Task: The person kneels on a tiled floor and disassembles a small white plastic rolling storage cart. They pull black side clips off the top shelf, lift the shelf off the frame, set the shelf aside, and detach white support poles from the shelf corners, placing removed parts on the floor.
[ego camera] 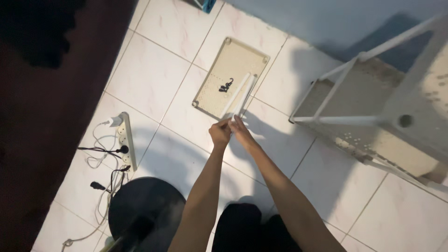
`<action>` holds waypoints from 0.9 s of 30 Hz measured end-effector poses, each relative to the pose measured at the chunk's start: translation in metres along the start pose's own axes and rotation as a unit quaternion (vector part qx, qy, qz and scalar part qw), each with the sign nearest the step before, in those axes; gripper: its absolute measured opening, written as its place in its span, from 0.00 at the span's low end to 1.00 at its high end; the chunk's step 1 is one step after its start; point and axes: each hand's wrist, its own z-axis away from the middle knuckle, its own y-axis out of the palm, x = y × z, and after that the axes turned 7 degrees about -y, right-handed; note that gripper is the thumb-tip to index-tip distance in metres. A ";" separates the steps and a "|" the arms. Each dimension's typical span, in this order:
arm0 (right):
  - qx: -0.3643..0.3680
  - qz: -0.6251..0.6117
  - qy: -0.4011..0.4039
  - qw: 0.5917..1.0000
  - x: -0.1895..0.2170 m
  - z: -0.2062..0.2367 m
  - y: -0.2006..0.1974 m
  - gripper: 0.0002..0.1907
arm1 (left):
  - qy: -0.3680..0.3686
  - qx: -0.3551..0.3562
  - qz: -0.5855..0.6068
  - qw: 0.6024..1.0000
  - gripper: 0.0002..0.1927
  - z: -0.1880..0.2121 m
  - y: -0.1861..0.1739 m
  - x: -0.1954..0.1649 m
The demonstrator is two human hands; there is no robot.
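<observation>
Seen from above, two bare arms reach forward over a floor of white square tiles [163, 70] with thin grey joints. No packages, labels or signs can be made out. The left hand [220, 133] and the right hand [241, 129] meet side by side, touching, each with fingers closed around the near ends of two slim white tubes [239, 94]. The tubes are straight, plain and pale, lying close together and slanting up and away from the hands. Their far ends hang over a beige rectangular perforated shelf panel [232, 77] lying flat on the tiles, with a small round socket at each corner and a few small black screws [227, 87] on it. To the right stands a partly built white and beige shelf rack [373, 116], tipped on its side. At the left lie a white power strip [126, 140] with tangled cables, and near it a round black fan base [147, 212].
</observation>
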 end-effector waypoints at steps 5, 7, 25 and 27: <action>0.030 0.021 -0.020 0.999 -0.006 -0.013 0.010 0.40 | -0.016 -0.022 -0.020 0.999 0.17 -0.035 0.010 0.009; 0.012 0.044 0.001 0.999 -0.012 -0.008 0.010 0.40 | 0.030 -0.012 -0.075 0.997 0.19 -0.046 0.011 0.012; -0.548 0.155 -0.437 0.696 0.181 0.377 -0.194 0.10 | 0.217 0.018 0.271 0.938 0.12 0.091 -0.056 -0.250; -0.573 0.143 -0.468 0.658 0.222 0.406 -0.267 0.13 | 0.261 0.060 0.280 0.922 0.11 0.121 -0.058 -0.297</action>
